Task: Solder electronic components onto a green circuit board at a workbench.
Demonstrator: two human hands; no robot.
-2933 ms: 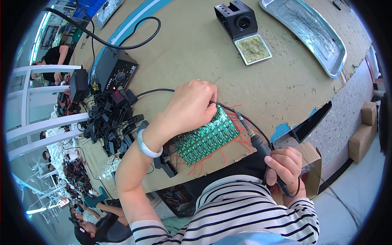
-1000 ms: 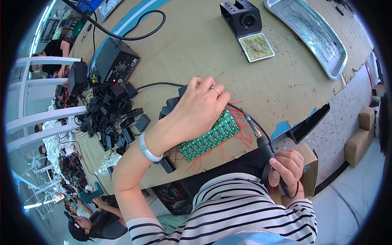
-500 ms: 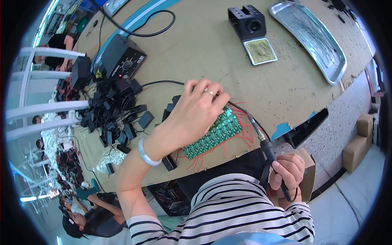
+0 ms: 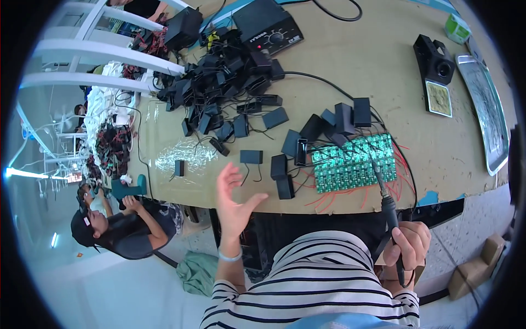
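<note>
My left hand [image 4: 233, 200] hangs open over the near table edge, palm up, holding nothing; small black boxes [image 4: 251, 157] lie just beyond it. My right hand [image 4: 408, 244] is closed around a soldering iron [image 4: 384, 198] whose tip rests on a green circuit board panel [image 4: 353, 162]. Red wires [image 4: 402, 164] fan out from the panel. Black boxes [image 4: 339, 120] with thin leads crowd the panel's far edge.
A big heap of black boxes and cables [image 4: 219, 82] covers the far left of the table [image 4: 356, 60]. A soldering station [image 4: 268, 24], an iron stand with sponge [image 4: 437, 74] and a metal tray [image 4: 485, 109] sit further back. A person [image 4: 118, 222] sits at lower left.
My left hand has lifted off the green panel and swung left and toward me, opening. The panel now lies uncovered. The view has shifted right-to-left across the table.
</note>
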